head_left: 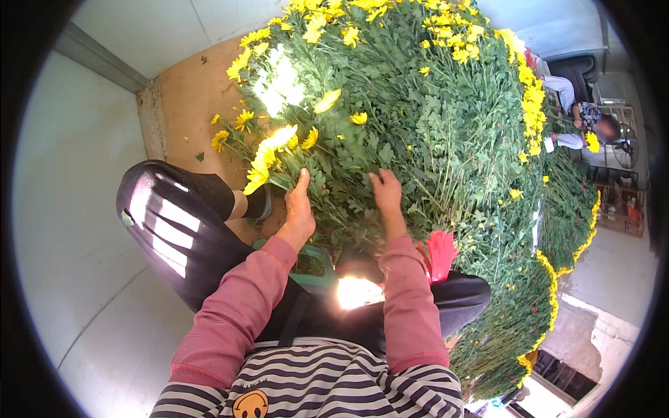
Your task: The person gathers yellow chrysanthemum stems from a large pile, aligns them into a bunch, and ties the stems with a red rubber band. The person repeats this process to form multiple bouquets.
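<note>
Yellow chrysanthemums point(265, 161) with leafy green stems lean against my left hand point(298, 214), which is closed around their stems; the thumb points up and the other fingers are mostly hidden. To the right, my right hand point(387, 191) is closed at the lower end of a single chrysanthemum point(327, 102). That flower and its leaves are smeared by motion, and its head tilts toward the upper left. Both hands are apart, low in front of a large heap of cut chrysanthemums point(460, 118), whose flower heads line the far and right edges.
Between my legs is a green stool or frame point(313, 268). Red strips point(440, 255) lie by my right knee. Loose flowers point(219, 139) rest on the brown floor point(188, 97) at left, beside a pale wall point(83, 174). Another person point(585, 115) sits at far right beyond more flower heaps.
</note>
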{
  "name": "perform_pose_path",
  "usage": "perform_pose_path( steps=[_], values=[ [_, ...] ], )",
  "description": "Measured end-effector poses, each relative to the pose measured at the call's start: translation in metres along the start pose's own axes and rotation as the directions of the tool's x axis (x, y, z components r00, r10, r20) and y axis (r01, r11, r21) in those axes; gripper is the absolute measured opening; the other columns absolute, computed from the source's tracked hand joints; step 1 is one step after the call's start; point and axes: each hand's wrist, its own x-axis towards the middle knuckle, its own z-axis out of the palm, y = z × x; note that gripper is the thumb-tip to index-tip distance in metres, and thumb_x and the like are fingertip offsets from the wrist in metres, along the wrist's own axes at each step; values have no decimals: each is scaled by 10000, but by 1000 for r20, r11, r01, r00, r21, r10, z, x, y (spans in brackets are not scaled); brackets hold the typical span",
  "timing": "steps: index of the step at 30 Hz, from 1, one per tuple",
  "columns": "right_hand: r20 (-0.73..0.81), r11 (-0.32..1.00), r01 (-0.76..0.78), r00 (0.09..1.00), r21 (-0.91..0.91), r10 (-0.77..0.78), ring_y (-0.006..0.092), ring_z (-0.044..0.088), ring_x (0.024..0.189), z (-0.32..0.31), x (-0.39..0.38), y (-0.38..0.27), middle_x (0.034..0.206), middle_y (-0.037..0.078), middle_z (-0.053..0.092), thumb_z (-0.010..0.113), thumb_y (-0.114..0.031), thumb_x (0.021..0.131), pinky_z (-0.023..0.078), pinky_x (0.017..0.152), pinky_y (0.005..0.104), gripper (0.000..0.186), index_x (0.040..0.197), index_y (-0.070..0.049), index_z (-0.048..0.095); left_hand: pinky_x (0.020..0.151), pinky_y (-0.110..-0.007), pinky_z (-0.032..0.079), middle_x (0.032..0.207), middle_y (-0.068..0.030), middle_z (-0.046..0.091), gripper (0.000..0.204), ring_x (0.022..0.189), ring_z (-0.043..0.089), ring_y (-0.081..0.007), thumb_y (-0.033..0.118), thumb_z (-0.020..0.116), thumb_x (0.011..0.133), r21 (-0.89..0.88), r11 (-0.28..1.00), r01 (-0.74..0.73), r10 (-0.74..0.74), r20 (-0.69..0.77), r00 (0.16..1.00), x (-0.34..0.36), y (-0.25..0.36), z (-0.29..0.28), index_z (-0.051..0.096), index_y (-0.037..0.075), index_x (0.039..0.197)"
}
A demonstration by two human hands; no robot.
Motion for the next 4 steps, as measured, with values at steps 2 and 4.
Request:
perform_pose_path(
  steps=[2,4],
  values=[
    [55,879,-172,985,444,165,113,502,687,-16,4,15,813,17,626,645,-169,876,435,646,287,201,986,-2,633,983,-372,408,1242,-93,540,557,1121,516,-176,385,650,872,-3,999,36,-36,83,996,-4,3,7,480,49,1283],
    [88,829,-182,983,529,160,88,487,714,-23,7,25,791,39,593,643,-181,891,412,663,268,213,981,10,609,992,-372,405,1242,-90,541,562,1129,516,-182,377,660,865,14,997,76,-78,126,989,-8,8,15,477,56,1289]
  ],
)
